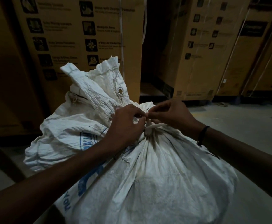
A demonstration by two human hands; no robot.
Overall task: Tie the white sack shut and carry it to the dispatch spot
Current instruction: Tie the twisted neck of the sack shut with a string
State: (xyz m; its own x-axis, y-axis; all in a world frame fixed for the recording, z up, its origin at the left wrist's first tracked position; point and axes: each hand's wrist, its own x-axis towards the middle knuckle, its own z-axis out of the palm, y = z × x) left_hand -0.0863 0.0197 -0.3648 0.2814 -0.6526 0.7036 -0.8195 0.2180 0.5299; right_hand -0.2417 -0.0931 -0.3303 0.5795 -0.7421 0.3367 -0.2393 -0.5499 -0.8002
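A full white woven sack (156, 178) with blue print stands in front of me, its neck gathered into pleats. A white tie strip (156, 126) is wrapped around the gathered neck. My left hand (125, 126) and my right hand (172, 115) meet just above the neck, and the fingertips of both pinch the ends of the strip. The sack's loose top flap (103, 88) with a metal eyelet (120, 91) sticks up behind my left hand. A dark band circles my right wrist.
Tall brown cardboard cartons (77, 38) with printed icons stand close behind the sack, and more cartons (212, 50) line the right side. A dark gap (153, 54) separates them. Grey concrete floor (245, 126) stretches to the right. The room is dim.
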